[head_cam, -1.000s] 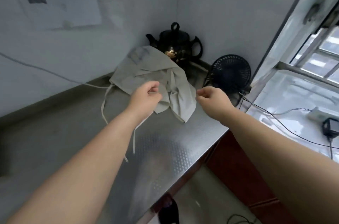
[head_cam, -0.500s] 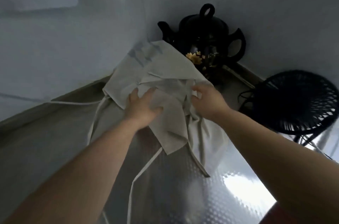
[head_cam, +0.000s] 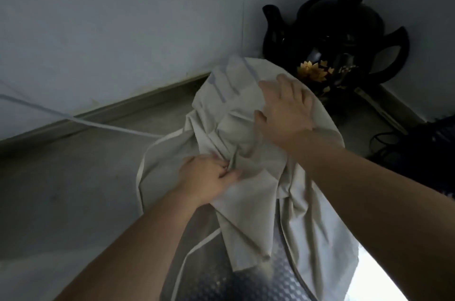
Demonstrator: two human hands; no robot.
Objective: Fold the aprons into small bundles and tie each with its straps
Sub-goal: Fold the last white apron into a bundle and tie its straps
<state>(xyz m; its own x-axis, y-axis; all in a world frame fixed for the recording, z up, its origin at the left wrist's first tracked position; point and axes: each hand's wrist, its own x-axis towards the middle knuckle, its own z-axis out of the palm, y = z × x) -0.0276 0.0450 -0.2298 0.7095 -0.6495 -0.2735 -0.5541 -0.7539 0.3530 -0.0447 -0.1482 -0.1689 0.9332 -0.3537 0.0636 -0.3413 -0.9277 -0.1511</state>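
Observation:
A crumpled beige apron point(head_cam: 248, 202) lies heaped on the steel counter point(head_cam: 73, 189) near the back corner. My left hand point(head_cam: 206, 181) pinches a fold of its cloth near the middle of the heap. Higher up, my right hand point(head_cam: 285, 108) lies on the apron's top part, fingers spread and curled into the fabric. One pale strap point(head_cam: 140, 177) loops out along the heap's left side, and another strap point(head_cam: 194, 251) trails toward the front edge.
A black teapot point(head_cam: 344, 34) with a gold flower stands in the corner just behind the apron. A black fan point(head_cam: 433, 152) and its cables sit at the right. A white cord point(head_cam: 73, 119) runs along the left wall.
The camera has moved closer to the corner. My right hand has climbed onto the upper part of the apron, and my left hand has gone from lying flat to pinching a fold.

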